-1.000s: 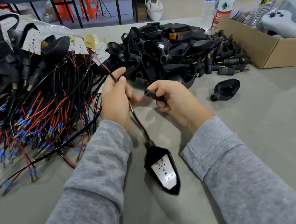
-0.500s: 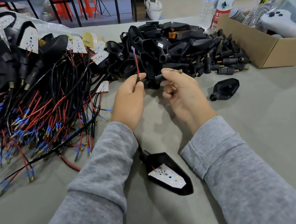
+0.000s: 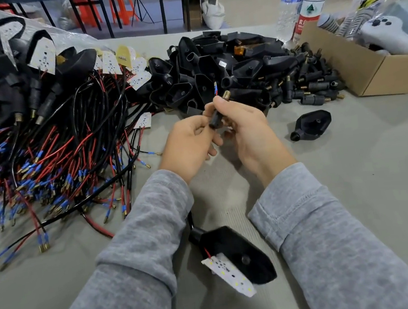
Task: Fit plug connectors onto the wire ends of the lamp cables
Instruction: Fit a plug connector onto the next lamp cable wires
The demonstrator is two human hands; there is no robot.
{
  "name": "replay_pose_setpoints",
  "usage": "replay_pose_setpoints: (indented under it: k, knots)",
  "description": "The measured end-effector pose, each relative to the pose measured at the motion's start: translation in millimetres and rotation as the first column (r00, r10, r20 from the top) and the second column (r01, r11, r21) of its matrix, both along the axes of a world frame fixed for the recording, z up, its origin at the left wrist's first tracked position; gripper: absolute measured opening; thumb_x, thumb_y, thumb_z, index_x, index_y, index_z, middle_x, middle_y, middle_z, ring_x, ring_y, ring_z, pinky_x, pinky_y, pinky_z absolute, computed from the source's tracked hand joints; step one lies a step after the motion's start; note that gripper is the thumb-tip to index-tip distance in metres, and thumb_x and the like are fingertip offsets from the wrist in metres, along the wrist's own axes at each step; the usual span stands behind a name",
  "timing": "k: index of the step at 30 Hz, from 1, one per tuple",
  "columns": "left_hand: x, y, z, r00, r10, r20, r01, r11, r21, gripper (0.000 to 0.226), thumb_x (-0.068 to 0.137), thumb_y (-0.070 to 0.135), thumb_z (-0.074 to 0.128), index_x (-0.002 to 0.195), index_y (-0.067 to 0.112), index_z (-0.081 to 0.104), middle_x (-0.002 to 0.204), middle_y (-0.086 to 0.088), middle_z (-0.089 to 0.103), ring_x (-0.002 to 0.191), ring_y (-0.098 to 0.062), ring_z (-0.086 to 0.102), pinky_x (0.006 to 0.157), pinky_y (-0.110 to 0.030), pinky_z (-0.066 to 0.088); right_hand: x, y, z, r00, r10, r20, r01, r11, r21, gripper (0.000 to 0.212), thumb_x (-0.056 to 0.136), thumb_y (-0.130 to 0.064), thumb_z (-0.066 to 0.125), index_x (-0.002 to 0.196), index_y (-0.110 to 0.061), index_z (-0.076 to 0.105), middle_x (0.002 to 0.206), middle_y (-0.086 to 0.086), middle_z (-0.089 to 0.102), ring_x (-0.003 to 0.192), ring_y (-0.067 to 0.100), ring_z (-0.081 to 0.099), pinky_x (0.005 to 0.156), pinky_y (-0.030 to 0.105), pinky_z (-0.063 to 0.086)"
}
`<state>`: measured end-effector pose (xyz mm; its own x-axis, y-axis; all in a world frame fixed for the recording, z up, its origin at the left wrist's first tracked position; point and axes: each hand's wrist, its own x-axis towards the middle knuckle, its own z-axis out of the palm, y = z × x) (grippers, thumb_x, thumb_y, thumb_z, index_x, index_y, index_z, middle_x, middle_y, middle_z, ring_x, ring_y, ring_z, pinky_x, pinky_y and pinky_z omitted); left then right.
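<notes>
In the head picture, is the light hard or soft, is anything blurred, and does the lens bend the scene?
Head view: the light is soft, with faint shadows under the hands on the grey table; the black connector between the left hand and right hand is slightly blurred; the wide lens stretches the sleeves and tilts the water bottles at the edge.

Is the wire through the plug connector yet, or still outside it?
Through: the red and blue wire tips stick out above the black plug connector, which both hands hold.
</notes>
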<state>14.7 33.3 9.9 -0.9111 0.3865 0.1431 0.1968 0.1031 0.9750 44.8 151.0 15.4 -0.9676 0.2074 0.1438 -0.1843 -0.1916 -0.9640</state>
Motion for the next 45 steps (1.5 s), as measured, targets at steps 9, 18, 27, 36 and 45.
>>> replay_pose_setpoints:
  k: [9,18,27,36,45]
  knots:
    - [3,2,3,0.994,-0.076,0.084,0.076,0.997,0.006,0.025,0.099,0.01,0.049,0.081,0.015,0.065,0.053,0.008,0.062,0.047,-0.003,0.053,0.044,-0.015,0.041,-2,-1,4,0.983,-0.177,0.048,0.183,0.955,-0.234,0.02,0.094,-0.021,0.063,0.085,-0.005,0.069,0.076,0.003,0.064,0.066,0.014,0.054,0.065,0.026,0.045]
    - [0,2,-1,0.983,-0.025,0.18,0.025,1.0,0.003,0.021,0.09,0.003,0.048,0.075,0.011,0.061,0.055,0.002,0.06,0.048,-0.009,0.052,0.045,-0.019,0.042,3,0,7,0.993,-0.066,0.1,0.084,0.98,-0.178,0.026,0.097,-0.025,0.052,0.084,-0.008,0.067,0.082,0.005,0.066,0.071,0.013,0.06,0.071,0.029,0.046]
    - [-4,0,-2,0.99,0.08,0.114,-0.075,0.996,-0.047,0.035,0.086,0.01,0.038,0.069,0.029,0.063,0.043,0.013,0.034,0.038,-0.006,0.028,0.042,-0.023,0.024,3,1,8,0.989,-0.143,0.026,0.145,0.982,-0.119,0.033,0.075,-0.032,0.067,0.093,-0.005,0.073,0.069,0.0,0.063,0.074,0.023,0.066,0.075,0.032,0.054]
    - [1,-1,-6,0.996,0.073,-0.056,-0.078,0.993,-0.091,0.03,0.096,0.03,0.05,0.072,0.028,0.068,0.052,0.01,0.044,0.049,-0.011,0.039,0.05,-0.026,0.034,5,-2,7,0.989,-0.134,0.066,0.136,0.99,-0.037,0.025,0.074,-0.036,0.069,0.085,-0.015,0.078,0.072,0.002,0.065,0.066,0.013,0.06,0.064,0.025,0.048]
    - [-2,-1,3,0.955,0.173,0.241,-0.226,0.95,0.213,0.028,0.099,0.012,0.048,0.076,0.008,0.063,0.065,-0.003,0.051,0.052,-0.011,0.049,0.052,-0.022,0.048,5,-1,5,0.987,-0.14,0.084,0.14,0.99,-0.006,0.021,0.092,-0.029,0.062,0.088,-0.017,0.078,0.085,0.0,0.069,0.078,0.014,0.058,0.073,0.028,0.044]
